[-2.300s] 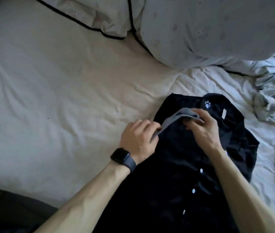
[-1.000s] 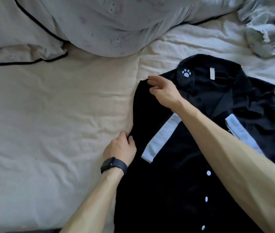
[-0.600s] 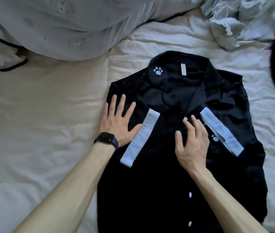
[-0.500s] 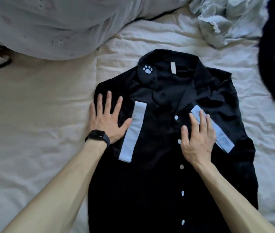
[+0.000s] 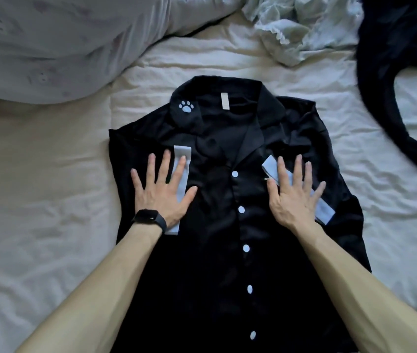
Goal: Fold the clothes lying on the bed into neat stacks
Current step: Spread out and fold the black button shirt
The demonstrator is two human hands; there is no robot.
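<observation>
In the head view we see a black shirt [image 5: 215,263] lying front-up on the bed [image 5: 39,200], collar away from us, with a pale cuff on each side of the white buttons [image 5: 241,209]. The left hand [image 5: 163,193], a dark watch [image 5: 148,218] at its wrist, lies flat with fingers straight and spread on the left cuff [image 5: 183,152], and the right hand [image 5: 294,198] lies flat and spread on the right cuff [image 5: 325,213]. Beyond the shirt we see a pillow [image 5: 49,42] at upper left, and a crumpled pale garment [image 5: 299,29] and a dark garment [image 5: 401,72] at upper right.
</observation>
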